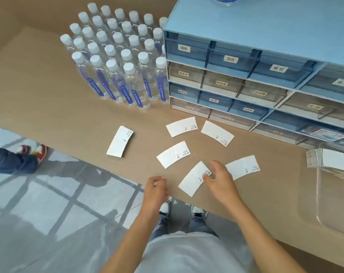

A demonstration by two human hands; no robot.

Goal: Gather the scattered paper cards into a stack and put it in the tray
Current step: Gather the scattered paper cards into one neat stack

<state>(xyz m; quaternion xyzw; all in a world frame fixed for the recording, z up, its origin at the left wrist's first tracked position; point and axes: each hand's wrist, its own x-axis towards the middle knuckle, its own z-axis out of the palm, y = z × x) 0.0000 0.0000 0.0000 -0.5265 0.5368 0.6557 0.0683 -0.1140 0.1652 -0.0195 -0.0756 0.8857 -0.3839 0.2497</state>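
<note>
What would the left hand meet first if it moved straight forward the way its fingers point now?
Probably the card lying just beyond the left hand; bare table lies between them. The hand's height is unclear.

Bright, even light is filling the scene; window glare is reflecting off the floor (49,203), and straight lines are bending near the edges.

You are looking down at a tan wooden table (49,79) that is carrying a light-blue plastic drawer cabinet (255,62) and clear capped water bottles (116,62), while the glossy grey tiled floor (39,209) is reflecting window light.
</note>
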